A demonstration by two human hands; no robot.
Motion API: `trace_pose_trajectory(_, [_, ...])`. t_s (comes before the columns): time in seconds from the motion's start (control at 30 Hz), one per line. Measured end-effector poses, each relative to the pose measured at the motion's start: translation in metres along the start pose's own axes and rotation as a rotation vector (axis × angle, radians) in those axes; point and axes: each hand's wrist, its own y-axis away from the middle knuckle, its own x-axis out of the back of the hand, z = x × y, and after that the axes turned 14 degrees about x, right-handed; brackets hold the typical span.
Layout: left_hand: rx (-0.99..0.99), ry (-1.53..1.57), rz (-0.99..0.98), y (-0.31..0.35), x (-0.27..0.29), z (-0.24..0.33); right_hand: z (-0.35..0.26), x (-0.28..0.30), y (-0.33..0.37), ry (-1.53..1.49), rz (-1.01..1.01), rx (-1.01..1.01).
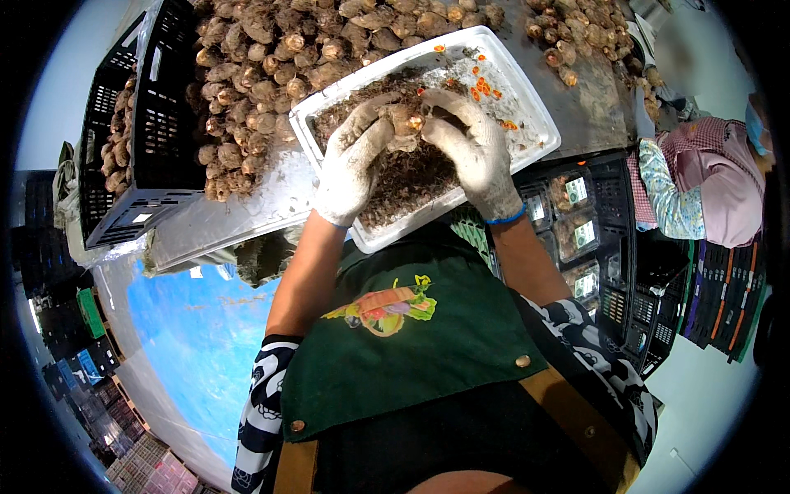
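My left hand [352, 165] and my right hand [477, 156], both in white knit gloves, hold a small brown taro corm [404, 130] between their fingertips. The corm has a pale, orange-tinted end, and the fingers hide part of it. Beneath my hands lies a tilted white tray [533, 115]. Dark hairy root fibres and soil [411, 188] cover much of its bottom. Small bright orange bits [481, 87] are scattered toward its far right corner.
A large taro pile [255, 107] covers the metal table's left and back, beside black crates [169, 99]. Another pile [568, 41] lies at the far right. Right of me, a black crate holds clear packs of taro [581, 235]. A person in a patterned sleeve [679, 189] works nearby.
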Motion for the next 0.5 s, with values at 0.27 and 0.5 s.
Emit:
trace_pose_trajectory(0.27, [-0.109, -0.295, -0.014, 0.002, 0.007, -0.003, -0.007, -0.003, -0.005, -0.134, -0.027, -0.169])
trace_pose_trajectory(0.5, [-0.228, -0.322, 0.089, 0.002, 0.003, -0.009, 0.034, 0.008, 0.009, -0.753, 0.011, -0.502])
